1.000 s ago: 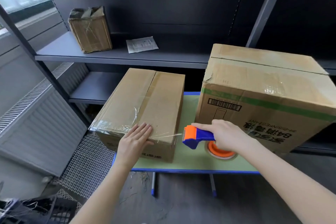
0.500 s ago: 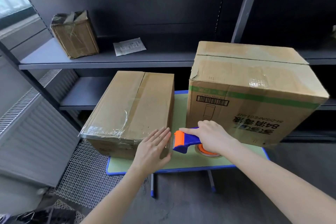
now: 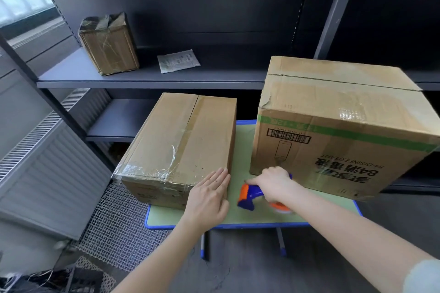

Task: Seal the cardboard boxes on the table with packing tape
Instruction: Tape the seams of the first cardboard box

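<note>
Smaller box (image 3: 185,140) sits on the table's (image 3: 238,220) left end, overhanging it, with clear tape across the near top edge. Left hand (image 3: 209,200) is flat, fingers straight, on that box's near right corner. Right hand (image 3: 273,183) is wrapped round the blue-orange tape dispenser (image 3: 248,197), low over mid-table. Bigger box (image 3: 345,126) is on the table's right end.

Your left hand (image 3: 209,197) lies flat, fingers straight and together, pressed against the near right corner of the plain brown cardboard box (image 3: 181,140), with the forearm coming in from the lower left. Your right hand (image 3: 273,183) curls knuckles-up round the blue and orange plastic tape dispenser (image 3: 250,196), its bare arm stretched in from the lower right.
</note>
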`<state>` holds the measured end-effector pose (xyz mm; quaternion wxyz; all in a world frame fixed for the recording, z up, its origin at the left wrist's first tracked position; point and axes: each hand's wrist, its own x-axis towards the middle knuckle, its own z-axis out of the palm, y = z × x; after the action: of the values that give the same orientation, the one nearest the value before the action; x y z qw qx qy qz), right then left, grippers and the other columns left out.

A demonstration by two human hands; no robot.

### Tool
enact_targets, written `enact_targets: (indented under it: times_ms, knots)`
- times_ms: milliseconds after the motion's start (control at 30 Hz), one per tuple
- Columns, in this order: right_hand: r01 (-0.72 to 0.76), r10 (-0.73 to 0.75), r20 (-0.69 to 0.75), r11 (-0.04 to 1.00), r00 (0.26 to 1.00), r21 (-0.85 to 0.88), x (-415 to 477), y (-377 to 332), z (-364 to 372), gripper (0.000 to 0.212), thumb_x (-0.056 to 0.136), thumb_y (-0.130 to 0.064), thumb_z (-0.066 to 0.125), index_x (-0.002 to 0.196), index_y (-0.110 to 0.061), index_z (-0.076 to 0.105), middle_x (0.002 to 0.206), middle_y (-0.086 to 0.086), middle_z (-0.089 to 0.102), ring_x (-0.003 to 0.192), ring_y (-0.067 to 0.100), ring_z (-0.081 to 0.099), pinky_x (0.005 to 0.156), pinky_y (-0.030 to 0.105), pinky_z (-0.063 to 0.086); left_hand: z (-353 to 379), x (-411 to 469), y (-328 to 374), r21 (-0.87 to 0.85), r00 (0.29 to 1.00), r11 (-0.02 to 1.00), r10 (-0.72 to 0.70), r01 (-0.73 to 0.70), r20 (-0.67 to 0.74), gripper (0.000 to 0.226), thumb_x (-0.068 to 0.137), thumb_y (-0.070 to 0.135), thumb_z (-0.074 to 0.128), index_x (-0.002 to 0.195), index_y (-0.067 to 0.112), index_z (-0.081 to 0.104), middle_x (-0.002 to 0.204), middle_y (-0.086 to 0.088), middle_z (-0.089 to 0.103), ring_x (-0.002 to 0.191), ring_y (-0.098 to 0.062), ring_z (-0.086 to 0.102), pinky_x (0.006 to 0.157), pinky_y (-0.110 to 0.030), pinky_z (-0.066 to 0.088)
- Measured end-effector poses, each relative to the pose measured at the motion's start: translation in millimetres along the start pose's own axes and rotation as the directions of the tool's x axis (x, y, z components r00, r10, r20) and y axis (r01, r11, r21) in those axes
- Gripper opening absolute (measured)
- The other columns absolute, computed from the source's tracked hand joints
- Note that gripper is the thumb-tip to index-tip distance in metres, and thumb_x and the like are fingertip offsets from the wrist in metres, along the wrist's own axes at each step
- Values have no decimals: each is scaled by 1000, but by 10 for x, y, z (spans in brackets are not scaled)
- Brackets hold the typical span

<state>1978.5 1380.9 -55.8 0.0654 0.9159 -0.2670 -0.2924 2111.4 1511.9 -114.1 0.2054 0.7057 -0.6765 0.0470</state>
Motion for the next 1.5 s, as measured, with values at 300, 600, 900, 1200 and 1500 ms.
enact_targets:
  times_ms: [300, 600, 900, 1200, 1500]
  knots:
    - [-255, 421, -274, 837, 865, 484, -221, 111, -258, 86, 87, -47, 51, 150, -28, -5, 115, 20, 47, 104, 34, 49, 86, 36, 40, 399, 20, 68, 184, 977, 982, 4, 36, -215, 32, 82, -4, 46, 105, -4, 69, 113, -16, 67, 106, -25, 65, 99, -36, 47]
    - [-9, 343, -579, 865, 739, 501, 66, -511, -674, 65, 99, -34, 36, 150, -17, 0, 114, 17, 45, 103, 32, 44, 87, 37, 34, -1, -113, -52, -100, 979, 995, -29, 9, -204, 40, 82, 12, 45, 113, -1, 67, 122, -9, 64, 116, -18, 58, 107, -33, 36]
    - [32, 205, -734, 955, 648, 296, 644, -1075, -782, 79, 45, -15, 90, 119, -9, 64, 69, 8, 55, 58, 23, 53, 52, 29, 44, -256, -534, -909, 79, 974, 993, -72, 91, -216, 48, 101, 25, 28, 112, 1, 68, 120, -10, 65, 115, -23, 60, 104, -36, 37]
    - [83, 206, -760, 943, 616, 323, 625, -1080, -617, 76, 53, -6, 88, 123, -3, 59, 95, 14, 64, 85, 30, 65, 70, 36, 56, -131, -482, -953, 151, 954, 988, 18, 29, -301, 40, 81, 5, 39, 103, 2, 73, 109, -10, 70, 103, -22, 66, 90, -35, 51]
    - [322, 80, -703, 848, 707, 420, 328, -873, -337, 25, 87, -16, 63, 112, -14, 68, 89, 4, 55, 83, 20, 54, 69, 38, 53, -217, -286, -583, -90, 970, 996, 2, -25, -244, 31, 84, 24, 52, 102, 12, 74, 107, 1, 72, 100, -9, 66, 84, -22, 51]
